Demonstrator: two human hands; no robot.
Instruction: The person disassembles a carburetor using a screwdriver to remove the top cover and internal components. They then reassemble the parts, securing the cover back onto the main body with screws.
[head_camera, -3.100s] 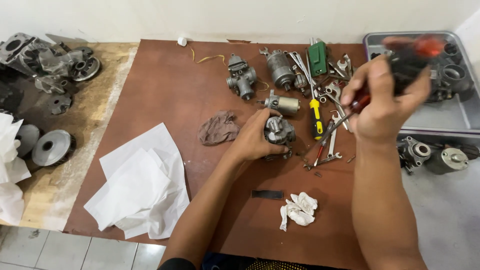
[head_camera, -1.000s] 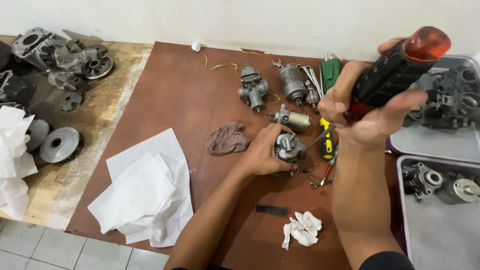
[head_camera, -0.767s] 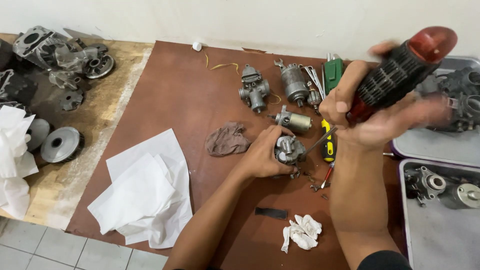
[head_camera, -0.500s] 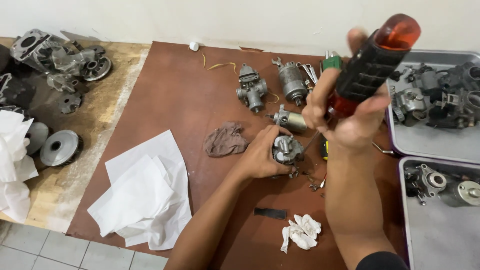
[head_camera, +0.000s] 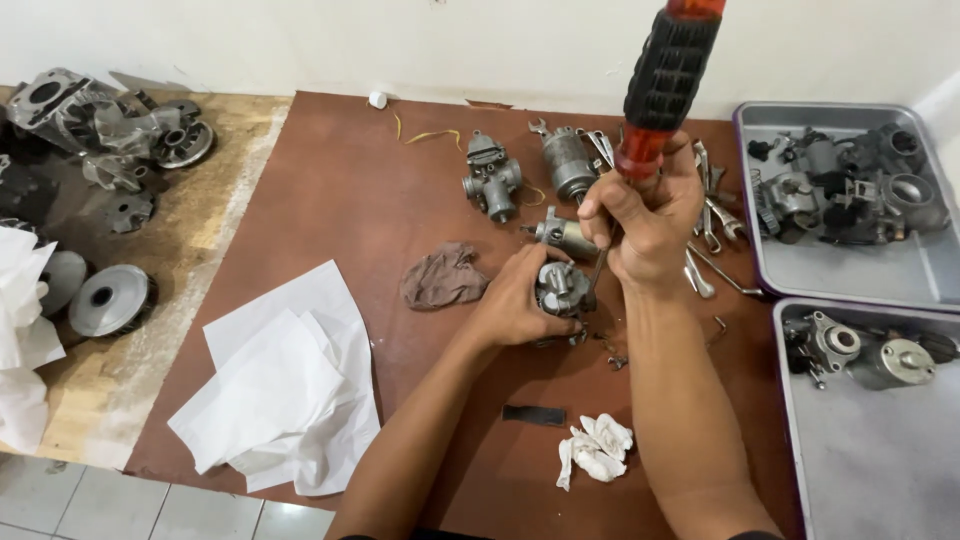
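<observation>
Grey metal carburetor under our left hand, screwdriver in our right hand.

We grip the carburetor body with our left hand, fingers wrapped round its near side, pressing it down on the brown tabletop near the middle, a little toward the right edge. Our right hand is clenched round the lower end of the screwdriver's red and black handle, which stands nearly upright, its shaft reaching down to the carburetor's top. A brown rag lies just left of our left hand. White paper sheets sit by the near left corner, a crumpled white tissue by the near edge. More carburetors and wrenches lie toward the far edge, and grey trays of parts line the right edge.
</observation>
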